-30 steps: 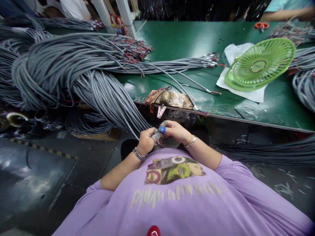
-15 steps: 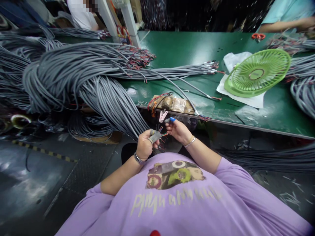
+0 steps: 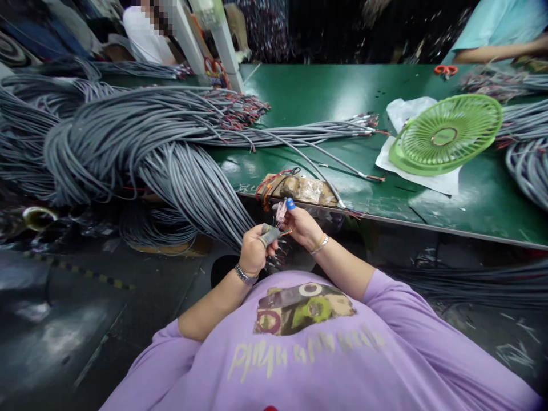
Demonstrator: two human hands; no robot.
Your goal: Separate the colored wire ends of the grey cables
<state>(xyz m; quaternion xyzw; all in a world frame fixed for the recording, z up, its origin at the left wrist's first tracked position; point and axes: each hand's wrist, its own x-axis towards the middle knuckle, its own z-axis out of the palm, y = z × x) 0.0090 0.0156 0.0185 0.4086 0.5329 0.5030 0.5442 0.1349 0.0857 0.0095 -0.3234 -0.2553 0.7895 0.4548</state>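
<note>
My left hand (image 3: 256,251) is closed around the end of a grey cable, its thumb in a grey covering. Thin coloured wires (image 3: 285,232) fan out from that grip toward my right hand (image 3: 303,228). The right fingers are drawn together beside the wire tips, one in a blue finger cover; what they pinch is hidden. Touching or just behind them is a pale pink clip (image 3: 280,211) at the bench edge. More stripped cable ends (image 3: 278,257) hang below my hands.
A large bundle of grey cables (image 3: 184,171) drapes over the green bench (image 3: 299,85) and down its front. By the edge lies a taped block (image 3: 299,189) with a cable across it. A green fan (image 3: 447,134) and orange-handled scissors (image 3: 445,71) are to the right. Two people are across the bench.
My right hand has moved left to the pink clip, and its fingers have come to the wire tips. My left hand keeps its hold. The view has tilted slightly up.
</note>
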